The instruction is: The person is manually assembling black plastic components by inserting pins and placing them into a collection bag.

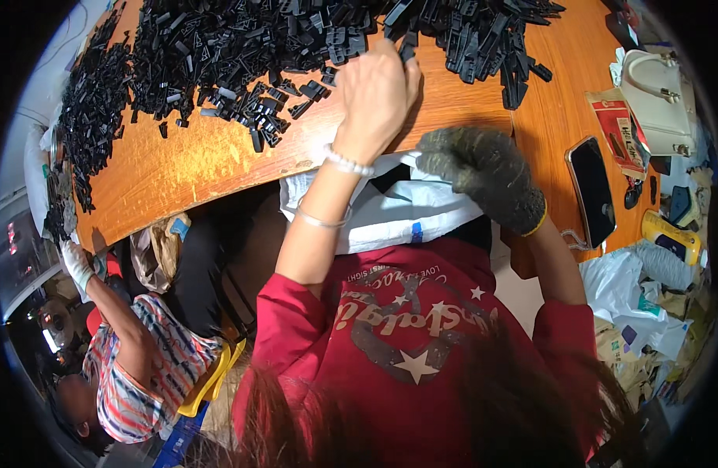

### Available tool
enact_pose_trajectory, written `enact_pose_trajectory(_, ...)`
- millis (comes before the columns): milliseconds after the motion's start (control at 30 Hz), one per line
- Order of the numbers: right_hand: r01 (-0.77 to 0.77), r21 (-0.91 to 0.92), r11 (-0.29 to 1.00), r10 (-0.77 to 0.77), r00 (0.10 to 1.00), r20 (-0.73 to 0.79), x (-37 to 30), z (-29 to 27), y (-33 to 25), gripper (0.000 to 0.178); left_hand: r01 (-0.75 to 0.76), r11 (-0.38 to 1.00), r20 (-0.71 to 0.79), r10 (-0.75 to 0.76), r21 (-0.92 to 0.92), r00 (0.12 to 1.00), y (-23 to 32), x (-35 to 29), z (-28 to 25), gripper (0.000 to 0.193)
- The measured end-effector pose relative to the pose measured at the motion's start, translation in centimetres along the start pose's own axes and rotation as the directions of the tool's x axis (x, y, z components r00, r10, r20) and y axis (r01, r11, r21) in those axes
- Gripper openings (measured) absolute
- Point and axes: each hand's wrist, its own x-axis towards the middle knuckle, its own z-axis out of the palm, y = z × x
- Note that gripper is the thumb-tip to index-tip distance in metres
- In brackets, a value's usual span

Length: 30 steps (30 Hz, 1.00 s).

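My bare left hand (378,90), with a beaded bracelet and a bangle at the wrist, reaches to the near edge of a large heap of small black plastic parts (250,47). Its fingers are bent and closed on a black plastic part (408,47); the fingertips are partly hidden behind the hand. My right hand (484,171) wears a dark, patterned work glove with a yellow cuff edge. Its fingers curl closed at the table edge, against the rim of a white bag (406,214) on my lap. What lies inside those fingers is hidden.
The heap covers the far side of the wooden table (180,168). To the right lie a phone (591,191), a red packet (620,132) and a white handbag (659,101). Beyond them are a yellow bottle (671,236) and plastic bags (636,288). Another person (141,351) works at left, gloved.
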Motion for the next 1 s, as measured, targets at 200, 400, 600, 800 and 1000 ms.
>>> enact_pose_trajectory(200,-0.022,0.518,0.855,0.098,0.988,-0.120,-0.1,0.4,2.6,0.032,0.434,0.710,0.309,-0.310,-0.554,0.899,1.4,-4.1,-3.0,0.020)
enact_pose_trajectory(400,0.419,0.181,0.890,-0.350,0.880,-0.321,3.1,1.9,3.0,0.029,0.463,0.619,0.344,-0.311,-0.634,0.886,1.3,-5.8,-3.8,0.016)
enact_pose_trajectory(600,0.119,0.582,0.804,0.012,0.976,-0.216,2.0,1.0,2.4,0.031,0.049,0.929,-0.167,0.014,0.367,0.986,-2.8,-3.2,-4.3,0.029)
enact_pose_trajectory(800,0.139,0.188,0.972,-0.072,0.943,-0.325,1.9,-0.2,2.8,0.031,0.018,0.993,0.106,-0.030,0.114,0.994,-1.7,-5.0,-4.4,0.019)
enact_pose_trajectory(1000,0.441,-0.324,0.837,-0.515,0.835,-0.195,3.9,-0.8,4.1,0.027,0.237,0.931,0.286,-0.155,-0.278,0.945,-1.5,-5.6,-4.3,0.020)
